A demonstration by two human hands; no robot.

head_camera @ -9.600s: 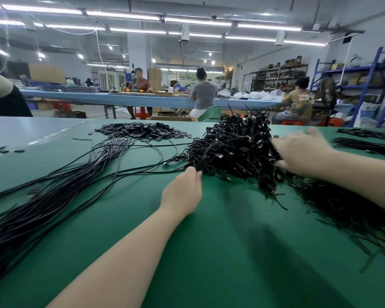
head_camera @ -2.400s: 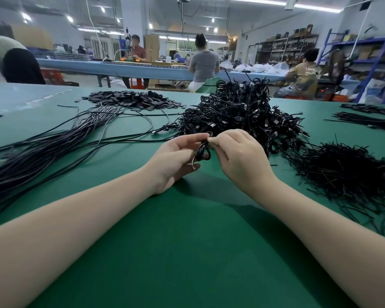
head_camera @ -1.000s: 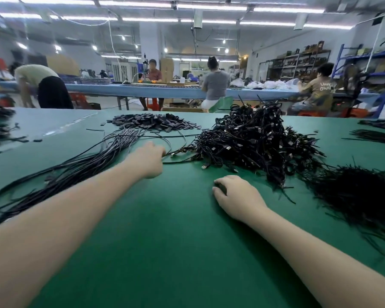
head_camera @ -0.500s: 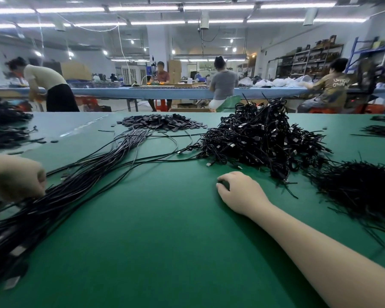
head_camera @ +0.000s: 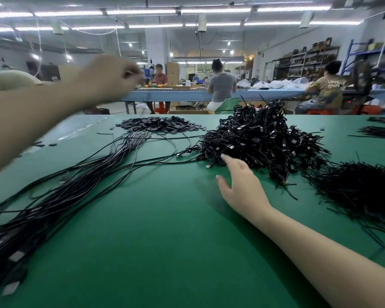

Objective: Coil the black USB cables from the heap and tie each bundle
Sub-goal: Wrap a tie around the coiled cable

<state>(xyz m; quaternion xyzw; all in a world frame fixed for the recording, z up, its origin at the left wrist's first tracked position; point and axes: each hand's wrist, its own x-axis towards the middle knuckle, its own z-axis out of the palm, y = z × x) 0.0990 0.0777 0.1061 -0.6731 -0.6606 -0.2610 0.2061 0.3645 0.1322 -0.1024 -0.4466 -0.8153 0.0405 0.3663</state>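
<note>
A long bunch of straight black USB cables (head_camera: pixel 80 183) runs across the left of the green table (head_camera: pixel 165 241). A heap of coiled black cable bundles (head_camera: pixel 256 138) sits at centre right. My left hand (head_camera: pixel 111 76) is raised high above the table's left side, blurred, its fingers curled and pinching a small dark cable end. My right hand (head_camera: pixel 242 187) lies flat with straight, spread fingers, its fingertips touching the near edge of the coiled heap beside a loose USB plug (head_camera: pixel 208 166).
A pile of thin black ties (head_camera: pixel 360 187) lies at the right. A pile of flat black tabs (head_camera: pixel 158 126) sits at the back. More cables (head_camera: pixel 380 131) lie far right. Several people work at a blue bench (head_camera: pixel 187 94) behind.
My left hand rose from the straight cable bunch at the left to high above the table. My right hand uncurled and slid forward to the coiled heap.
</note>
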